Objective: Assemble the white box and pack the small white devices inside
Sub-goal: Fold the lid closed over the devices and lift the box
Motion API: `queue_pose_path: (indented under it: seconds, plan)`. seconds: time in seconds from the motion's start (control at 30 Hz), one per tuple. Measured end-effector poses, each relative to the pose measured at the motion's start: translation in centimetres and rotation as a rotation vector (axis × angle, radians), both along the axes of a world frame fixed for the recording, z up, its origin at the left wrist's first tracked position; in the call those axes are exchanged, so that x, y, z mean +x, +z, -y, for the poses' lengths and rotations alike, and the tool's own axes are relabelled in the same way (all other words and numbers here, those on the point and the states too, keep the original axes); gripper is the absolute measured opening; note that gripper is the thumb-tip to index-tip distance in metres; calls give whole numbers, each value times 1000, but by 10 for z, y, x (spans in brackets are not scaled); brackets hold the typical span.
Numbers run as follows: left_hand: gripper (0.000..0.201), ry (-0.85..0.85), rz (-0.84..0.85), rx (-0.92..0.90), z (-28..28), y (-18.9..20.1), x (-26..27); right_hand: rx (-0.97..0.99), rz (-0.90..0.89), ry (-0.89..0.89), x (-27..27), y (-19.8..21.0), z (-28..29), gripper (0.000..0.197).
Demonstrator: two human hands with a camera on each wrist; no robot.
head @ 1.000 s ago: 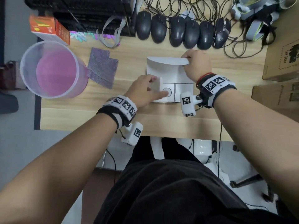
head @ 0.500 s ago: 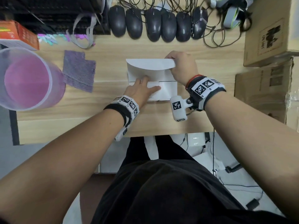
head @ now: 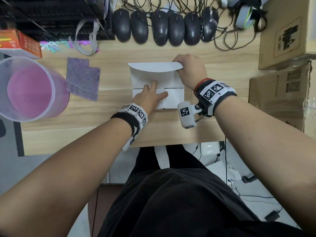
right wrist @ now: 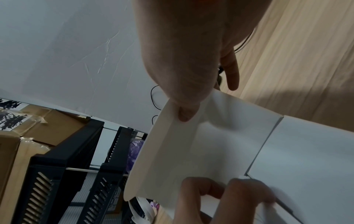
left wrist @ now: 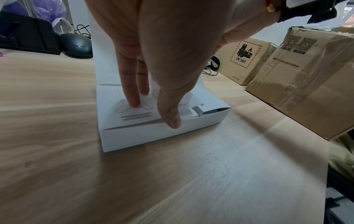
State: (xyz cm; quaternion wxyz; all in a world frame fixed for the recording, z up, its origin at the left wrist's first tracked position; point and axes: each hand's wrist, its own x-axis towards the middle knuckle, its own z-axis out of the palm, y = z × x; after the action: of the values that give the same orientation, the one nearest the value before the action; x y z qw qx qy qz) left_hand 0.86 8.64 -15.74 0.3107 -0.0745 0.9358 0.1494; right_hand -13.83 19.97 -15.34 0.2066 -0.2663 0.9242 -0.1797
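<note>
A white box lies in the middle of the wooden desk with its curved lid flap raised at the far side. My right hand pinches the lid's right corner, thumb on its inner face. Resting inside the box, my left hand presses a printed white sheet flat with straight fingers. White sheets cover what is inside the box, so the small white devices are hidden. The box's front wall faces the left wrist camera.
A clear bucket with a pink lining and a purple cloth sit to the left. Several black mice with cables line the back. Cardboard boxes stand at the right, black racks and an orange carton at the back left.
One second ago a device with a round button showed in the box under my left fingertip; white sheets now cover it under my flattened left hand. My right hand still holds the lid.
</note>
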Motion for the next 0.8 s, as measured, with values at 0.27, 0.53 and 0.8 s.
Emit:
queue_pose_path:
  seconds: [0.27,0.53,0.8]
  plan:
    - [56,-135,-65,-145,7,-2,-3,-1,45,-33,1,3,3,33]
    - [74,-276,-64,-157,22,-14,5,15,60,-38,0,8,2,37]
    - [94,-322,-144,-130,29,-27,24,39,71,18,3,12,3,36]
